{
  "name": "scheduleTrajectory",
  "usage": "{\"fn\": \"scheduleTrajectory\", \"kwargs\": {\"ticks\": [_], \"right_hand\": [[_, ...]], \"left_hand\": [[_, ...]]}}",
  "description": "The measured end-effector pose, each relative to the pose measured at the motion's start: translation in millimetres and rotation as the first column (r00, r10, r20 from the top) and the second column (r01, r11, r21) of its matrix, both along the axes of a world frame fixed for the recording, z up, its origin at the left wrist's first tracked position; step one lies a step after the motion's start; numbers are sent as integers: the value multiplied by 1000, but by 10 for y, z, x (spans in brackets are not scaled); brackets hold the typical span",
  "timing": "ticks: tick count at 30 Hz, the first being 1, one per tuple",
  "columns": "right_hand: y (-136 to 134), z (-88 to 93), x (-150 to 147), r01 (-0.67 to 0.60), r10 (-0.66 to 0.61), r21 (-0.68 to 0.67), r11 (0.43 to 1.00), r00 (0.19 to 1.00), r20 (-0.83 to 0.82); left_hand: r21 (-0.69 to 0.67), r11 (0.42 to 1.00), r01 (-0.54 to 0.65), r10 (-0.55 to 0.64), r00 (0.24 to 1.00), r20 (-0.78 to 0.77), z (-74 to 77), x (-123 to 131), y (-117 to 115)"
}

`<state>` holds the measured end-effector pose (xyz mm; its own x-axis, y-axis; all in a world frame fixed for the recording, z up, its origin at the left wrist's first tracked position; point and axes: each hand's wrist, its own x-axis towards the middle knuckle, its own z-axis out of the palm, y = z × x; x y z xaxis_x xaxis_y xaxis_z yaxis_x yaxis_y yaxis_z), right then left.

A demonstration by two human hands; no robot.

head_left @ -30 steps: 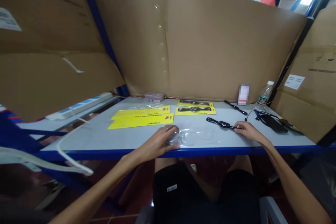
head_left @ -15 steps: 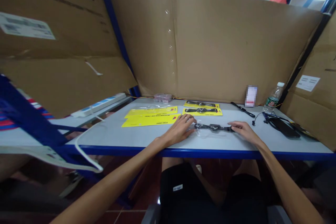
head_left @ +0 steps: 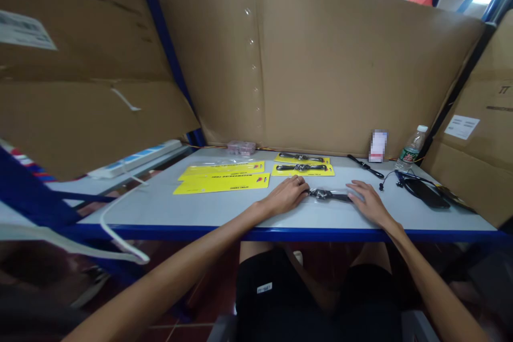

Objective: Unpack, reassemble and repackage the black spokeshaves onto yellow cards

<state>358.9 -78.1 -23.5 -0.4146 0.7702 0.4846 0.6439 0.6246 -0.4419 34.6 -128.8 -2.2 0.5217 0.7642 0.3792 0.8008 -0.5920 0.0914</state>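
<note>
A black watch-like strap with a wider middle part [head_left: 324, 194] lies flat on the table between my hands, with shiny clear plastic around it. My left hand [head_left: 287, 193], a ring on one finger, rests on the table with its fingers bent together over the strap's left end. At the strap's right end is my right hand [head_left: 367, 200], its fingers apart and the thumb by the strap tip; I cannot tell whether it touches. Yellow cards [head_left: 224, 184] lie to the left. Behind my hands, similar black straps [head_left: 301, 168] rest on yellow cards.
Another black strap [head_left: 365, 166] lies toward the back right, near a propped phone [head_left: 377, 147]. A water bottle [head_left: 412, 148], a dark phone [head_left: 428, 193] and cables stand or lie on the right. Cardboard walls [head_left: 360, 64] enclose the table; a power strip [head_left: 136, 158] is at left.
My left hand has drawn its fingers together over the strap's left end. My right hand's fingers have lifted and spread at the other end. The view has shifted slightly.
</note>
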Motion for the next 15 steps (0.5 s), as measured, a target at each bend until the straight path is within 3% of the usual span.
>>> {"fn": "scheduleTrajectory", "kwargs": {"ticks": [9,15], "right_hand": [[-231,20,-22,-81,56,99,992,972,227],[-549,15,-43,-88,42,149,985,956,291]], "left_hand": [[-23,1000,-21,20,999,-35,-53,4,-222],[-36,999,-22,25,997,68,-151,-94,-454]]}}
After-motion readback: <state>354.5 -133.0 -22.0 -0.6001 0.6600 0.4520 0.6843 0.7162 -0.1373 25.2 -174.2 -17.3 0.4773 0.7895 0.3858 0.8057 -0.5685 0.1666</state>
